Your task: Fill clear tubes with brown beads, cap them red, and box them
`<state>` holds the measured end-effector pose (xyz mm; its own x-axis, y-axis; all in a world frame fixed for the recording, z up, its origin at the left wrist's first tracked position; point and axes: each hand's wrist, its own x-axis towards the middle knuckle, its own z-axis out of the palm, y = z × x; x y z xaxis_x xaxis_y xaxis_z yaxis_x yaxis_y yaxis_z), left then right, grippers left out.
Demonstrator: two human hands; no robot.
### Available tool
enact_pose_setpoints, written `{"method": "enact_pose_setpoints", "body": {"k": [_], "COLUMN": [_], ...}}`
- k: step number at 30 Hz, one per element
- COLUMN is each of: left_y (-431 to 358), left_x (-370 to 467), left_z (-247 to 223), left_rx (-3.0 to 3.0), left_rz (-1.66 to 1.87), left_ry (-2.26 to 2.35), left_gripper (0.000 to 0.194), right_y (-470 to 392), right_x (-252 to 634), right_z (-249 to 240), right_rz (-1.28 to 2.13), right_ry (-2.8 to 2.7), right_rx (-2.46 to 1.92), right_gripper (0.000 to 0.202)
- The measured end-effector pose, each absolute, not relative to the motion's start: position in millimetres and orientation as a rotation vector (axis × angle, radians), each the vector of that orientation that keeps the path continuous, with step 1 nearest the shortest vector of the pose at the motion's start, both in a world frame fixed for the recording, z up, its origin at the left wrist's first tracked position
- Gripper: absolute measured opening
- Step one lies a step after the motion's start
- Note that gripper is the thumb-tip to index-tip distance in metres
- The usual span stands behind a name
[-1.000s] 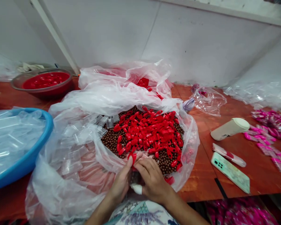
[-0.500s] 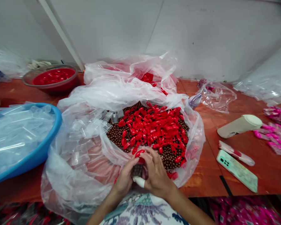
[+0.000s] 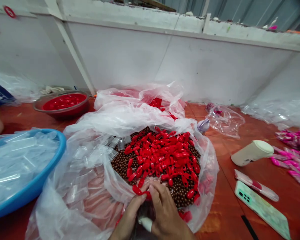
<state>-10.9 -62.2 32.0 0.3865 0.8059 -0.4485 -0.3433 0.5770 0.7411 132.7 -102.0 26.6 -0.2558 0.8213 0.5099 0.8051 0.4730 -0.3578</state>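
At the bottom centre my left hand (image 3: 130, 213) and my right hand (image 3: 165, 206) close together around a small clear container with dark contents, topped by a red cap (image 3: 140, 191). A white wrap covers one right-hand digit. Just beyond them, an open plastic bag (image 3: 207, 186) holds brown beads (image 3: 121, 165) with many red spoon-shaped pieces (image 3: 162, 151) heaped on top. Clear little containers (image 3: 90, 153) lie on the plastic at the left of the beads. My fingers partly hide the held container.
At left stand a blue basin (image 3: 62, 143) of clear containers and a bowl (image 3: 37, 105) of red pieces. To the right are a cream tumbler (image 3: 252, 153), a phone (image 3: 262, 208), a slim wrapped item (image 3: 256, 185) and pink packages (image 3: 290, 163). A wall (image 3: 130, 53) rises behind.
The view has tilted upward, so the table appears lower and the wall top shows. Both hands still hold the container; the red cap now points more to the left.
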Motion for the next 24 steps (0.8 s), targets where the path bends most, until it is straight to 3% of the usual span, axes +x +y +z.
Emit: {"method": "enact_pose_setpoints", "body": {"k": [8, 13, 20, 24], "left_y": [-55, -53, -56, -61], "left_x": [-19, -11, -3, -2], "left_z": [48, 50, 40, 30], "left_rx": [0.322, 0.319, 0.415, 0.542], "left_rz": [0.701, 0.753, 0.874, 0.886], "left_ry": [0.58, 0.692, 0.944, 1.017], "left_gripper": [0.043, 0.036, 0.031, 0.034], "right_y": [-92, -93, -95, -90], "right_x": [139, 133, 135, 139], "right_z": [35, 42, 36, 38], "right_rz": [0.032, -0.015, -0.034, -0.058], "right_ry": [-2.093, -2.004, -1.973, -2.055], "right_rx": [-1.218, -1.236, -1.266, -1.306], "right_gripper": [0.069, 0.059, 0.073, 0.054]}}
